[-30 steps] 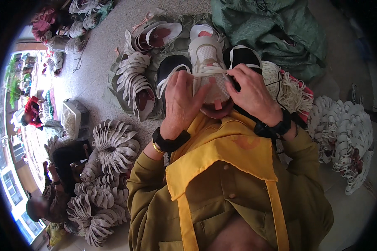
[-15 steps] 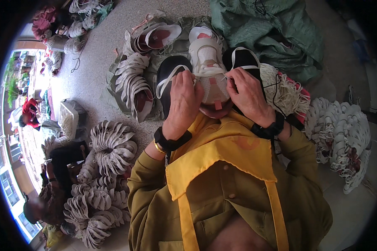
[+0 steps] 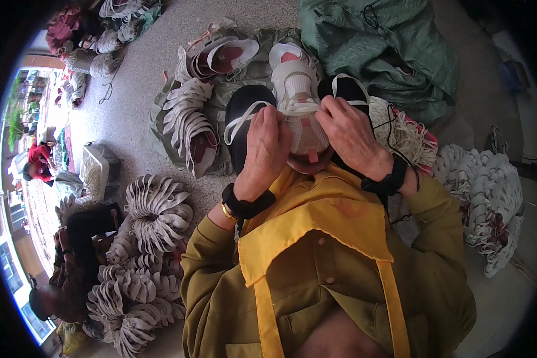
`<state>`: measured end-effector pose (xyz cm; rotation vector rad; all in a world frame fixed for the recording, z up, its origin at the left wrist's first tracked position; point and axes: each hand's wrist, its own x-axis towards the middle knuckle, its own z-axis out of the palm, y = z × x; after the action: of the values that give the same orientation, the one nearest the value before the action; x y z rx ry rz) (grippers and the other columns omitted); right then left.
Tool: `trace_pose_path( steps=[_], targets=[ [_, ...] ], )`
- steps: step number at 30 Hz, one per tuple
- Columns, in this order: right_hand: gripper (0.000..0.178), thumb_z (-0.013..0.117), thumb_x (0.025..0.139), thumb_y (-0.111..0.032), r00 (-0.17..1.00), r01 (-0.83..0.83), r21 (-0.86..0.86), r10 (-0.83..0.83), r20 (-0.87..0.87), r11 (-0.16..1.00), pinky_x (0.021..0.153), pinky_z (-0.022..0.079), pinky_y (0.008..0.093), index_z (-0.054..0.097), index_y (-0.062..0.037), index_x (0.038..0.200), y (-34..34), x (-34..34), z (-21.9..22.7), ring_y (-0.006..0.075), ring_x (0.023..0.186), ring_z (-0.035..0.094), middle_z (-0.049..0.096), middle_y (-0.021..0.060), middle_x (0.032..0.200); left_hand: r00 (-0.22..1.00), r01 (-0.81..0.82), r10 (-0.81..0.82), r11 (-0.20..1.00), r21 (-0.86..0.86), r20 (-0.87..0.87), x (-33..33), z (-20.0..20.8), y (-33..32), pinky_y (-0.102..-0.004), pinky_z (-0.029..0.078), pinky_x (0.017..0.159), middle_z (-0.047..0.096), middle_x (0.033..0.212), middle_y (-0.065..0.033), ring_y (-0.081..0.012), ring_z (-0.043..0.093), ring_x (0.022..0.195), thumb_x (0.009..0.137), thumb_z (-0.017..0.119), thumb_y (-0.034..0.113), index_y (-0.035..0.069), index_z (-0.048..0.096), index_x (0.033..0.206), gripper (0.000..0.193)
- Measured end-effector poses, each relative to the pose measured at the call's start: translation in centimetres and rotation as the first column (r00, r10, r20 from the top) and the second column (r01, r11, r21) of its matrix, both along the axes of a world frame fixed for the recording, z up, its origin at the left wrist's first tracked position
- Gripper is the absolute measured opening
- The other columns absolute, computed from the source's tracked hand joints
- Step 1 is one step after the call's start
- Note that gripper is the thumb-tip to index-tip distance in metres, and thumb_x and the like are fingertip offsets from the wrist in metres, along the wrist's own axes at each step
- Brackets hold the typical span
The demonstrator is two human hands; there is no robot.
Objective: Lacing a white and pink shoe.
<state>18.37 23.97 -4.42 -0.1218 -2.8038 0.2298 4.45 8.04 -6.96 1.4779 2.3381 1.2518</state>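
A white and pale pink shoe upper (image 3: 298, 83) rests on my lap between my dark-clad knees. Across its opening runs a flat white shoelace (image 3: 299, 111), with a loop standing out on each side. My left hand (image 3: 265, 146) is closed at the upper's left edge, its fingertips pinching the lace. At the right edge my right hand (image 3: 353, 136) is likewise closed on the lace, knuckles up. The fingertips of both hands are partly hidden. The pink tongue end of the upper points toward my yellow apron (image 3: 316, 221).
A green woven sack (image 3: 382, 53) lies ahead on the right. White laces (image 3: 400, 128) are heaped beside my right knee. Stacked uppers stand at left (image 3: 188, 119), lower left (image 3: 158, 212) and right (image 3: 483, 197). Another person (image 3: 71, 280) sits at far left.
My right hand has shifted slightly up and inward, and my left a little down and to the right. The lace across the upper remains between them.
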Motion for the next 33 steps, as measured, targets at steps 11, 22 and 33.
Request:
trace_pose_path(
  steps=[11,22,33],
  targets=[
    [0.008,0.063,0.090,-0.001,0.999,-0.016,-0.752,0.036,0.011,0.659,0.073,0.054,0.0429,0.055,-0.0018,0.091,-3.4,0.6,3.2,0.0294,0.082,0.065,0.056,0.0138,0.086,0.992,-0.021,0.016,0.999,0.039,0.129,-0.2,-0.7,-0.3,-0.0365,0.051,0.063,0.062,0.079,-0.0158,-0.0267,0.065,0.068,0.089,0.061,-0.002,-0.002,0.056,0.097,0.009],
    [0.013,0.068,0.084,-0.004,0.998,-0.035,-0.325,0.017,-0.058,0.945,0.072,0.055,0.0461,0.061,-0.0014,0.095,-2.1,-3.8,-1.5,0.0396,0.085,0.066,0.060,0.0159,0.093,0.994,-0.032,0.023,0.996,0.085,0.105,-0.4,-1.2,0.2,-0.0392,0.050,0.062,0.062,0.077,-0.0168,-0.0317,0.063,0.067,0.089,0.062,-0.003,-0.001,0.055,0.095,0.009],
    [0.009,0.063,0.097,-0.006,0.981,0.124,-0.908,0.089,0.174,0.400,0.066,0.044,0.0228,0.062,-0.0001,0.090,1.5,3.3,9.3,0.0026,0.075,0.052,0.058,-0.0031,0.079,0.989,-0.084,0.077,0.995,0.052,0.126,-0.1,-1.0,0.3,-0.0392,0.049,0.059,0.060,0.075,-0.0149,-0.0299,0.063,0.064,0.088,0.064,-0.002,0.001,0.051,0.095,0.015]
  ],
)
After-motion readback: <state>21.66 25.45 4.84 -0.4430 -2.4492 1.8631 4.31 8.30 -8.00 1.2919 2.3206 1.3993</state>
